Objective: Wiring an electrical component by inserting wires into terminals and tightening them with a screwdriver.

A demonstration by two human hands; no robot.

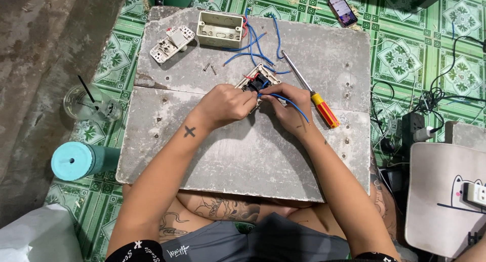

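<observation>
Blue wire (289, 101) pinched in right hand (288, 107) fingers; left hand (225, 106) fingers grip the square switch plate (257, 79).

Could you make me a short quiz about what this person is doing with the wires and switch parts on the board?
1. True or false: the screwdriver is held in the right hand.
2. Which colour is the wire pinched by the right hand? A red, B blue, C yellow.
3. What does the left hand steady on the grey board?

Key
1. False: it lies on the board beside the right hand, untouched.
2. B, blue.
3. A switch plate, back side up, with red and blue wires at its middle. A second switch plate and an empty wall box lie farther away.
</observation>
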